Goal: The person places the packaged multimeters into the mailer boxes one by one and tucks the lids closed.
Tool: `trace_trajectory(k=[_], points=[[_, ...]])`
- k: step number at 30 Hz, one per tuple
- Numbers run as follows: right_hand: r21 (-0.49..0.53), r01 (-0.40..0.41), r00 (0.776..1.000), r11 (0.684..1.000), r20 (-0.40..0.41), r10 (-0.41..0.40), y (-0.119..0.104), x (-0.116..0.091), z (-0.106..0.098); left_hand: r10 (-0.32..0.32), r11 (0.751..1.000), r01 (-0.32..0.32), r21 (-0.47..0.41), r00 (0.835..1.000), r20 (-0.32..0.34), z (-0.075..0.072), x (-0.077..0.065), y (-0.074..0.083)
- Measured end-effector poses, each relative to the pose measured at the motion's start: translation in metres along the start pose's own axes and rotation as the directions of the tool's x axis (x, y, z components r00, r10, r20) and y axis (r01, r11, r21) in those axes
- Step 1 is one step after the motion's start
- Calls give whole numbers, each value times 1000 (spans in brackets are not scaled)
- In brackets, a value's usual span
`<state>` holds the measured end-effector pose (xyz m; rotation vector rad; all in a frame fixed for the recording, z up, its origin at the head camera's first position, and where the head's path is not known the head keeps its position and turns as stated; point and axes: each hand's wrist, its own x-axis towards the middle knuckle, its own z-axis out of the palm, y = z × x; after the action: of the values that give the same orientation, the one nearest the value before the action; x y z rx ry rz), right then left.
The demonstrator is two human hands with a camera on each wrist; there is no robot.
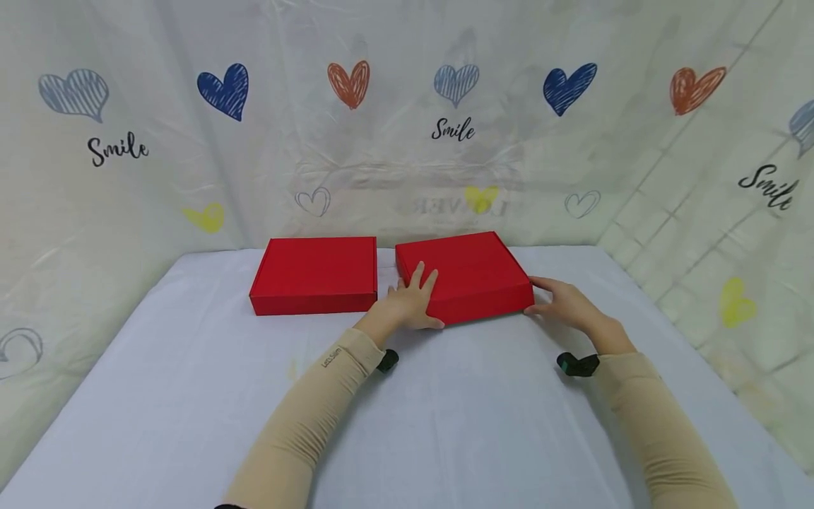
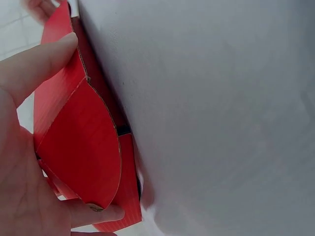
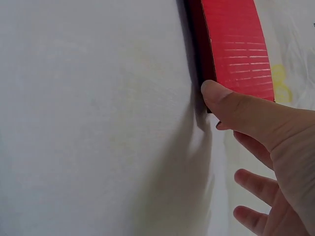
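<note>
A flat red cardboard box (image 1: 473,268) lies on the cloth at an angle, its lid down in the head view. My left hand (image 1: 410,305) holds its left front corner, thumb at the front and the other fingers spread along the left side. The left wrist view shows a red flap (image 2: 86,142) with a curved edge between that thumb and a fingertip. My right hand (image 1: 569,305) grips the right front corner. In the right wrist view, its thumb (image 3: 234,101) presses the box's end; some other fingers extend loosely below.
A second red box (image 1: 318,265), also closed, lies to the left, close to my left hand. White cloth (image 1: 458,410) covers the table. Behind it hangs a pale sheet (image 1: 394,148) printed with hearts and words. Dark wrist devices (image 1: 577,365) sit under both wrists.
</note>
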<state>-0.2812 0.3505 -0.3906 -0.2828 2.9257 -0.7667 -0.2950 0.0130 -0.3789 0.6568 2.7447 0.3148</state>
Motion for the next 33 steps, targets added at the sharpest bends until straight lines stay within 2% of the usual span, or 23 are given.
trace_trajectory(k=[4, 9, 14, 22, 26, 33], points=[[15, 5, 1000, 1000, 3, -5, 1, -2, -2, 5, 1000, -5, -7, 1000, -5, -2, -3, 0], [57, 52, 999, 997, -18, -51, 3, -2, 0, 5, 1000, -6, -15, 1000, -2, -4, -5, 2], [27, 87, 996, 996, -39, -85, 8, -3, 1, 21, 1000, -21, -21, 1000, 5, -2, -3, 2], [27, 125, 992, 992, 0, -125, 11, -7, -5, 49, 998, -49, -42, 999, 2, -4, -2, -3], [57, 114, 993, 992, 20, -116, 12, -8, -7, 68, 997, -68, -42, 998, 7, -4, 0, -6], [132, 109, 992, 985, 51, -116, 12, -7, -6, 80, 992, -78, -98, 997, 16, -5, -5, -12]])
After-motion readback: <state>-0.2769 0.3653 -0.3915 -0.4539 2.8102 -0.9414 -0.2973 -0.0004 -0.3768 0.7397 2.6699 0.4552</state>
